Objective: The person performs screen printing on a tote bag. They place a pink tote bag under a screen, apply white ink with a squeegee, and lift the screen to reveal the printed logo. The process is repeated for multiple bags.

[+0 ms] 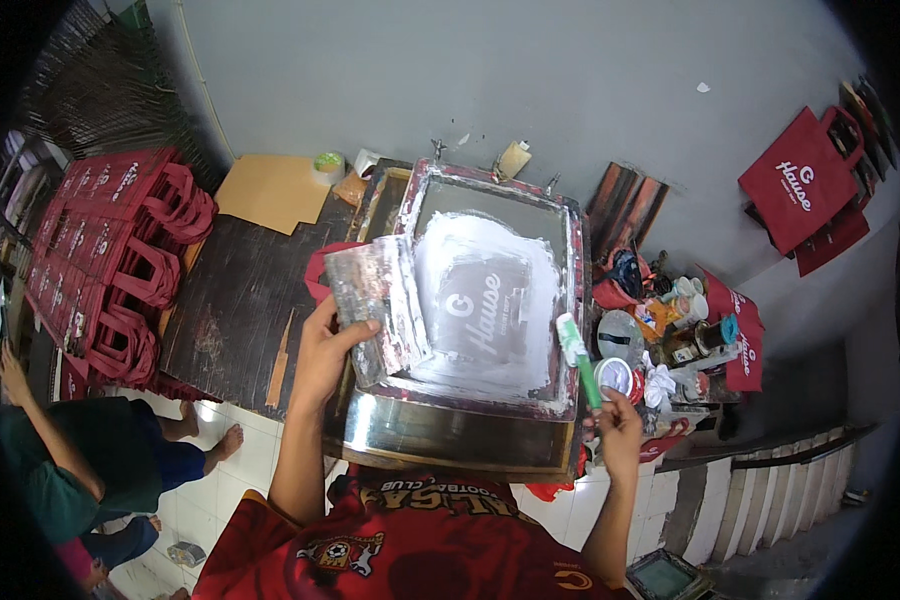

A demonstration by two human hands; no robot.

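Note:
A silk-screen frame [478, 398] with an ink-stained rim lies on the work table. White ink is smeared over its mesh, around a stencilled logo and lettering. My left hand [328, 350] is closed on a squeegee [372, 308], a wide, ink-crusted board held tilted over the frame's left side, with the thumb on its face. In my right hand [617, 432] is a green spatula [588, 381], its upper end coated in white ink, raised by the frame's right edge. Close to that hand stands an open tub of white ink [615, 377].
Printed dark-red bags [90, 255] are laid in rows at the left, next to a brown card sheet [270, 192]. Jars, rags and cups [685, 335] crowd the right side. More red bags [800, 185] hang on the wall. Another person [75, 460] is at the lower left.

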